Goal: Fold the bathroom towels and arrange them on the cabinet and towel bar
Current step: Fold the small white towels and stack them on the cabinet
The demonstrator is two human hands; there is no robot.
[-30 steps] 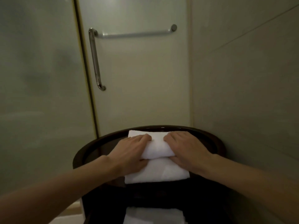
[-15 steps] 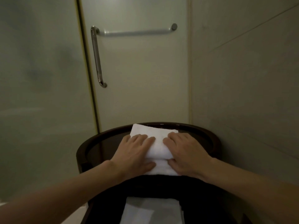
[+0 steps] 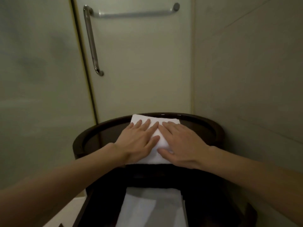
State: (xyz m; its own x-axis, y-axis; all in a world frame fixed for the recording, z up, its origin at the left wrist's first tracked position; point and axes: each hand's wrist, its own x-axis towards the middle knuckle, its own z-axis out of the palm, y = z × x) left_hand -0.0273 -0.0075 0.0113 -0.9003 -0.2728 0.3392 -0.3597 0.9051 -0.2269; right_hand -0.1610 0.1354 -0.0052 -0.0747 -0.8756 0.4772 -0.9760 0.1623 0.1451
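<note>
A small white folded towel lies on the top of a dark round wooden cabinet. My left hand rests flat on its left half, fingers spread and pointing away from me. My right hand rests flat on its right half, thumb toward me. Both palms press the towel down; neither hand grips it. A second white towel lies on the cabinet's lower shelf, near the bottom edge of the view. A chrome towel bar runs across the glass door above.
A frosted glass shower door with a vertical chrome handle stands behind the cabinet. A tiled wall closes the right side, close to the cabinet's rim. A frosted glass panel fills the left.
The towel's near half was folded over, so it is now shorter. Both hands went from pinching the fold to lying flat on the towel, fingers stretched out.
</note>
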